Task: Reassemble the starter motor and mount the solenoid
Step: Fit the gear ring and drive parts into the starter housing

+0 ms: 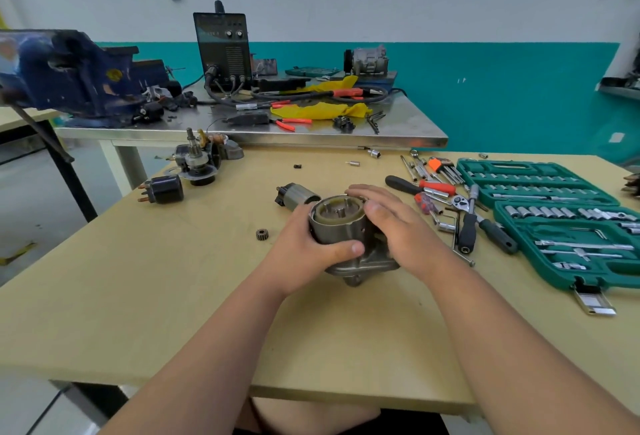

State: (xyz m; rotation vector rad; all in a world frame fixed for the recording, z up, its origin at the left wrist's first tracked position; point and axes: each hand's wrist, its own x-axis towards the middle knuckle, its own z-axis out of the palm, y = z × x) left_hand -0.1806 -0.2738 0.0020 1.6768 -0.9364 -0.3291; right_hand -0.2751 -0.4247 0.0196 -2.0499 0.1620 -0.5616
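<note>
- In the left middle of the frame, the black solenoid (162,189) is lying on the tan counter (156,296), with a shaft-and-gear assembly (198,162) standing just behind it.
- A small pinion gear (263,234) is sitting loose, left of centre.
- An armature (297,194) is lying just behind our left hand (310,249).
- At centre we are gripping the starter housing (337,232), open end up, with the left hand wrapping its left side.
- Our right hand (398,232) is cupping its right side, fingers curving over the far rim.
- At right, loose hand tools (467,227) are lying beside an open green socket case (588,272).
</note>
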